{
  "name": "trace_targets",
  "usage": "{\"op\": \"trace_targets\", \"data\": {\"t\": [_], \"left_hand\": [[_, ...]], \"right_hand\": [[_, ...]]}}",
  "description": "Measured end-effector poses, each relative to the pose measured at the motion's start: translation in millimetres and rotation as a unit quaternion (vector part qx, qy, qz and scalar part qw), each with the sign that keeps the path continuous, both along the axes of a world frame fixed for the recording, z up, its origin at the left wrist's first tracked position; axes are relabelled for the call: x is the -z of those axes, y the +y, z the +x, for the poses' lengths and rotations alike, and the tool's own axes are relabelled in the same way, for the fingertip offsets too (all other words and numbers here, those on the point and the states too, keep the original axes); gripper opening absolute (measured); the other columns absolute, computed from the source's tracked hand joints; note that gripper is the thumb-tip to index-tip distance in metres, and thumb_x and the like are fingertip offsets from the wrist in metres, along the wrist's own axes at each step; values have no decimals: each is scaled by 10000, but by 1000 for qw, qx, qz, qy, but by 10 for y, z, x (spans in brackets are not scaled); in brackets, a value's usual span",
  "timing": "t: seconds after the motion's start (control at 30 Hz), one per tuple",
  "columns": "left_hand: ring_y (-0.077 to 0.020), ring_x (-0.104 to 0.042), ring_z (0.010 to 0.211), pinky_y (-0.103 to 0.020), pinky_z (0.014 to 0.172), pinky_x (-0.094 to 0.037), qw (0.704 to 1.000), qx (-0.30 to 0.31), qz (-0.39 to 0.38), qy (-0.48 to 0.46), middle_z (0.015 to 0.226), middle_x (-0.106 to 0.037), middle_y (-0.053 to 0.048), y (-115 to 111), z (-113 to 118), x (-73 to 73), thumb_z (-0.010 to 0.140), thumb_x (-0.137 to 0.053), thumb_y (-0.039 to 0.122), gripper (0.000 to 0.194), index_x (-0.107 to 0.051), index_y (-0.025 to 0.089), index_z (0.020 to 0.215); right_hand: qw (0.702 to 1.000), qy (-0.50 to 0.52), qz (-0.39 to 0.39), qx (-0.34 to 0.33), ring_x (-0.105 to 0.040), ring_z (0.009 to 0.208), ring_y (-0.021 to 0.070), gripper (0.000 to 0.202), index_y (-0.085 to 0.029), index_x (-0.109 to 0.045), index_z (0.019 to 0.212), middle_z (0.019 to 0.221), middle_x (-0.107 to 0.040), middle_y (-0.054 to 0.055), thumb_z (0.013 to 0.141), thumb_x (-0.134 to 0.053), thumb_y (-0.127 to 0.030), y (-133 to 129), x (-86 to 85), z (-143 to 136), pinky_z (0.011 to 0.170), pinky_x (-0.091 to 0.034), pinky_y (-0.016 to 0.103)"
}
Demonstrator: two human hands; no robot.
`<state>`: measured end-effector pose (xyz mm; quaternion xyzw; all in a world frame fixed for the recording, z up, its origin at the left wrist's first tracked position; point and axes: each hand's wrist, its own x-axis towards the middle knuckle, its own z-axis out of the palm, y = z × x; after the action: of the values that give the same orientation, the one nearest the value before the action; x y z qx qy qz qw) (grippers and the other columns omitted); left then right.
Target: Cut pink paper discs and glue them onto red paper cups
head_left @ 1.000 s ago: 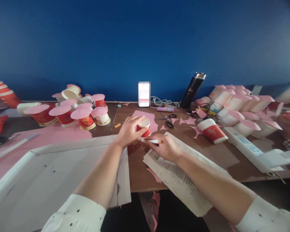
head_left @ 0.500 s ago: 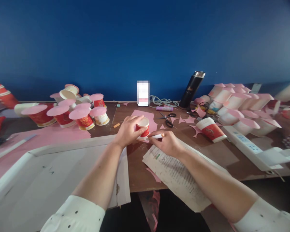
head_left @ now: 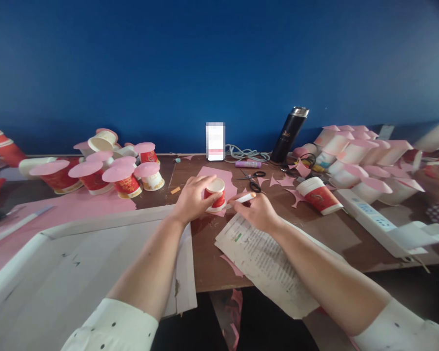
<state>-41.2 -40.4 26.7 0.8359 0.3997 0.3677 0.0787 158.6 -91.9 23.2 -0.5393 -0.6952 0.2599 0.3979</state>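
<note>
My left hand point(head_left: 194, 197) is closed around the left side of a red paper cup point(head_left: 219, 201), which stands on a sheet of pink paper point(head_left: 229, 179) on the brown table. The cup's pale mouth faces up. To its right, my right hand point(head_left: 259, 212) grips a white pen point(head_left: 244, 198), its left end near the cup's base and apart from it as far as I can see. Under my right forearm lies a printed sheet point(head_left: 254, 253). Black-handled scissors point(head_left: 255, 186) rest just beyond my right hand.
Cups topped with pink paper point(head_left: 122, 174) crowd the left, and more white ones point(head_left: 358, 151) are piled at right. A black flask point(head_left: 289, 134), a phone point(head_left: 215, 141), stacked cups point(head_left: 319, 196), a power strip point(head_left: 369, 219) and a white board point(head_left: 106, 273) surround the workspace. Another person's hand point(head_left: 435, 187) is far right.
My right hand has drawn the pen slightly away from the cup's base, to the right and up. My left hand keeps its hold on the cup.
</note>
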Motion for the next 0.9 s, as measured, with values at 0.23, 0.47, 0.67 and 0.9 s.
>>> {"op": "trace_targets", "data": {"t": [0.23,0.47,0.67,0.9], "left_hand": [[-250,-549,1114,-446,974,-402,1000,-2,10,5,1212,-624,-95,0,11,-6,851,-519,495,489,-561,187,1228],[-254,-551,1116,-436,970,-409,1000,-11,10,-11,1211,-627,-98,10,25,23,838,-547,478,483,-569,183,1220],[-243,-525,1172,-427,996,-410,996,-39,0,-82,1262,-597,-78,7,-52,-17,829,-558,488,508,-534,224,1263],[-249,-526,1179,-408,982,-422,969,-173,70,-162,1300,-563,-104,61,-125,-29,838,-562,430,563,-442,213,1343]], "right_hand": [[996,57,-27,60,-440,475,95,271,-163,-669,711,546,-549,-31,796,-568,-399,46,-82,92,474,-338,230],[995,58,-3,78,-511,553,122,281,-162,-691,755,596,-592,-3,800,-566,-410,28,-81,59,520,-383,231],[984,131,-14,121,-419,437,91,336,-135,-688,785,544,-554,-3,775,-594,-457,30,-129,74,395,-287,214],[977,180,-17,111,-369,416,80,305,-145,-684,794,514,-510,-23,784,-598,-437,24,-123,63,378,-244,212]]}}
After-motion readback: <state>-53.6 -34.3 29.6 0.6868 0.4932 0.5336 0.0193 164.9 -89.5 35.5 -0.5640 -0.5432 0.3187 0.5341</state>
